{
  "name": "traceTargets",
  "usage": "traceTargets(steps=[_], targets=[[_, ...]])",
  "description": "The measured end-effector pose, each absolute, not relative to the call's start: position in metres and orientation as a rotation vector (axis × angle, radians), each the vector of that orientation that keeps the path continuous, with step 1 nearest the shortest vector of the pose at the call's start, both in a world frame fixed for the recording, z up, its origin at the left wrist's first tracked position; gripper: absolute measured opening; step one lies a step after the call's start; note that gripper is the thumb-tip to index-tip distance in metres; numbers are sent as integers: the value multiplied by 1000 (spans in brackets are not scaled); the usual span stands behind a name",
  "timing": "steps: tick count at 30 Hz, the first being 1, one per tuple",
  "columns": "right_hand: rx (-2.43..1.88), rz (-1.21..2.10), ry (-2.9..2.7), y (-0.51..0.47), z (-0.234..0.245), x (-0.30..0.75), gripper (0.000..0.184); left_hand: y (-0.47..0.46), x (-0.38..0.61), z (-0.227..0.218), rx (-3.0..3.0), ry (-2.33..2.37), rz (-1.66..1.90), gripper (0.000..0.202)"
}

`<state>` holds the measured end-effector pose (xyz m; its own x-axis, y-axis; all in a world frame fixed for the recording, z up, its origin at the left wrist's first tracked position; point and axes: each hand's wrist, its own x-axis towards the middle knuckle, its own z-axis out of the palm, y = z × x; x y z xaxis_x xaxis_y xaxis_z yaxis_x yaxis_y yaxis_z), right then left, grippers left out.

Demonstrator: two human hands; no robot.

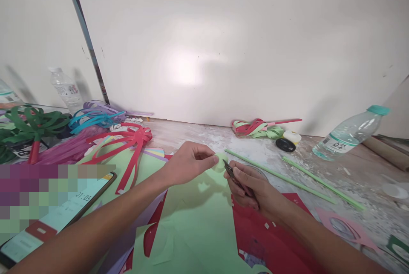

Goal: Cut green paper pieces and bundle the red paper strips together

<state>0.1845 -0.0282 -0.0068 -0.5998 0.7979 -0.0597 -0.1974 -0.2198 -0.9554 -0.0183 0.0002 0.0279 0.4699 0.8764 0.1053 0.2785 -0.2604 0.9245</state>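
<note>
A small round piece of light green paper (219, 162) is pinched between thumb and fingers of my left hand (188, 164). My right hand (246, 184) is closed around small dark snips (238, 179). The pointed tip of the snips is at the right edge of the green piece; whether the blades are apart is hard to see. Below both hands lies a large light green paper sheet (198, 223), with a small pale scrap (203, 186) on it. Nearer to me is a green offcut (159, 242) with a round hole, through which red shows.
Red paper (271, 231) lies under the green sheet. Two green paper sticks (281, 176) (322, 182) and a tilted water bottle (348, 135) are at right. Red paper strips (136, 137), a phone (60, 218) and several colored strip bundles are at left. A white panel (204, 52) stands behind.
</note>
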Motion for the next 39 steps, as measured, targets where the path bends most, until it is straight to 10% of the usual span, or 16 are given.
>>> traceTargets(steps=[39], targets=[[-811,1932,-1451,-32,-6,182,32,-3,-27,45,1993,988,640,24]])
